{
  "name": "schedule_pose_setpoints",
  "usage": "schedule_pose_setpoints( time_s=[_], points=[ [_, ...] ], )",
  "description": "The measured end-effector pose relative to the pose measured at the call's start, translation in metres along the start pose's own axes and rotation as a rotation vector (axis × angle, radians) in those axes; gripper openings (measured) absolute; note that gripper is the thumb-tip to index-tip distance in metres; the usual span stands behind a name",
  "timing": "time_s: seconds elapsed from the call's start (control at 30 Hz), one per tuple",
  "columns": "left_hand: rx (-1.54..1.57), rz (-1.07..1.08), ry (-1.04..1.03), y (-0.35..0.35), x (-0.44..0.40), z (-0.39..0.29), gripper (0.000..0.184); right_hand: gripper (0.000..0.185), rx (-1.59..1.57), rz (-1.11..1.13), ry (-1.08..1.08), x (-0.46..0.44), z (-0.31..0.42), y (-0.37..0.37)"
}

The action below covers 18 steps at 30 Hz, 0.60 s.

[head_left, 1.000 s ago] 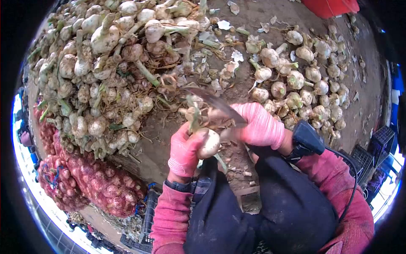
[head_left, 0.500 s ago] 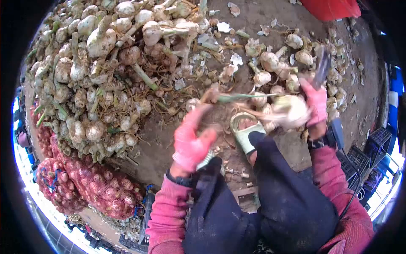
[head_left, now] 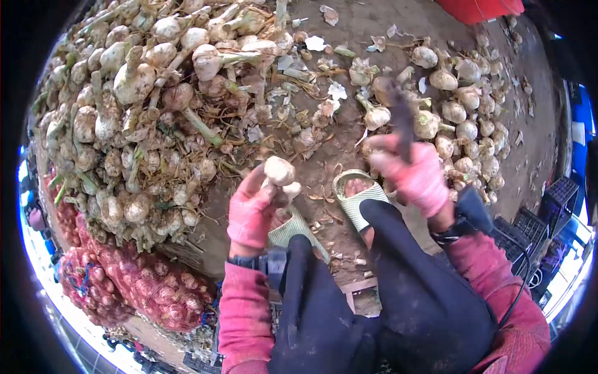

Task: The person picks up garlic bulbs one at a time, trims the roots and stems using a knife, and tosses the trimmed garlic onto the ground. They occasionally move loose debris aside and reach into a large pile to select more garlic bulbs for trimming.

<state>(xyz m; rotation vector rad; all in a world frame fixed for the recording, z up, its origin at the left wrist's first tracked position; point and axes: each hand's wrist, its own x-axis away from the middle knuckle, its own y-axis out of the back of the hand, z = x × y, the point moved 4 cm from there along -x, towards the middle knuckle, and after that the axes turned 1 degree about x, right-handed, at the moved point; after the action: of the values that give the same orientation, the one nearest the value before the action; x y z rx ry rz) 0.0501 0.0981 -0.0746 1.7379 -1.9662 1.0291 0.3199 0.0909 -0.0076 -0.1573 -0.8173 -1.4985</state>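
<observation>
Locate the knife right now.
Head view, right of centre: the knife is in the right hand, blurred blade seen against the left side of the smaller garlic pile.

Light in here's pretty soft and even, only faint shadows on the floor. Glare's nasty though: near left and right edges blow out white, then corners go black. Heavy fisheye bend around the rim. Right hand and its dark blade are motion-smeared; left hand looks sharper.
</observation>
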Motion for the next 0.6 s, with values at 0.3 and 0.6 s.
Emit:
schedule_pose_setpoints(
  time_s=[0.3, 0.6],
  points=[
    [-0.653, 0.141, -0.414, -0.039, 0.041, -0.024, 0.063, 0.049, 0.691, 0.395, 0.709, 0.029, 0.034, -0.074],
    [-0.432, 0.199, -0.271, -0.056, 0.063, -0.022, 0.057, 0.046, 0.741, 0.288, 0.876, 0.051, 0.033, -0.077]
  ],
)
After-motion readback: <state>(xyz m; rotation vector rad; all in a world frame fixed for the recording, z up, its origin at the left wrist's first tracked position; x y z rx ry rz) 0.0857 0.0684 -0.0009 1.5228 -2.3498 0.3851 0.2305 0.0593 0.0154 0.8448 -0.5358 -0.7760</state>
